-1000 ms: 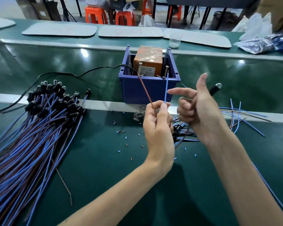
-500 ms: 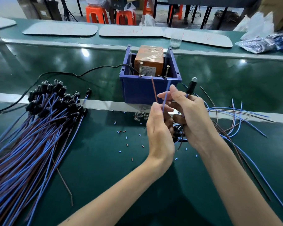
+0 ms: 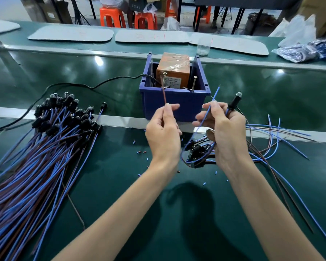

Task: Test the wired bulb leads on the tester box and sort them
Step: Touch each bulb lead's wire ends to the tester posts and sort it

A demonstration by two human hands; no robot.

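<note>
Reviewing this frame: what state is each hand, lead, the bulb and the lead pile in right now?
left hand: pinches brown lead
right hand: grips blue lead and bulb
brown lead: tip at left screw
blue lead: tip in air, apart from right screw
bulb: upright, no glow visible
lead pile: lying on table, left side

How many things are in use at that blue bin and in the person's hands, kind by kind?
Blue bin: 1
Orange tester box: 1
Upright screws: 2
Brown lead, in left hand: 1
Blue lead, in right hand: 1
Bulb holder, in right hand: 1
Total: 7
</note>
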